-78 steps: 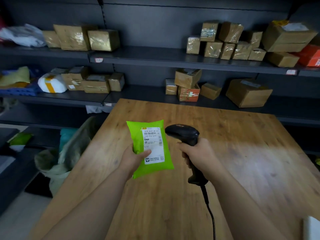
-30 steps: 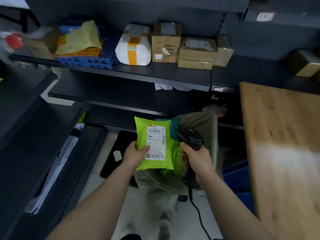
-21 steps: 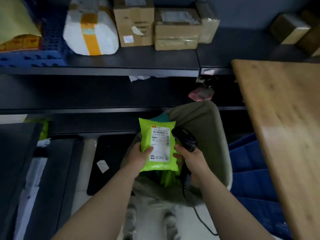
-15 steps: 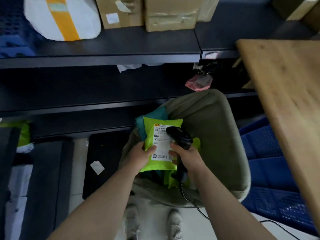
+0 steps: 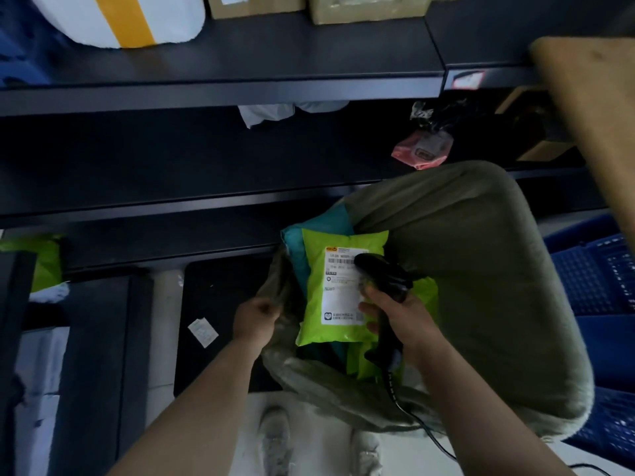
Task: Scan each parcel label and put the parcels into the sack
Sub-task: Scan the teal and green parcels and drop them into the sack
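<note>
A lime-green parcel [image 5: 340, 297] with a white label lies face up in the mouth of the olive-green sack [image 5: 481, 269], on top of a teal parcel [image 5: 299, 249] and another green parcel [image 5: 426, 297]. My left hand [image 5: 256, 317] is off the parcel and its curled fingers grip the sack's left rim. My right hand [image 5: 402, 321] holds the black barcode scanner [image 5: 381, 269] by its handle, right over the parcel's label. The scanner's cable trails down past the sack.
Dark shelves [image 5: 240, 91] stand behind the sack, holding a white parcel with yellow tape [image 5: 120, 15] and cardboard boxes. A pink packet [image 5: 422, 151] lies on a lower shelf. Blue crates [image 5: 598, 276] and the wooden table [image 5: 591, 108] are to the right. My shoes [image 5: 275, 441] are below.
I turned from the table to the sack and lowered the green parcel into it. My left hand let go of the parcel and moved left to the sack's rim.
</note>
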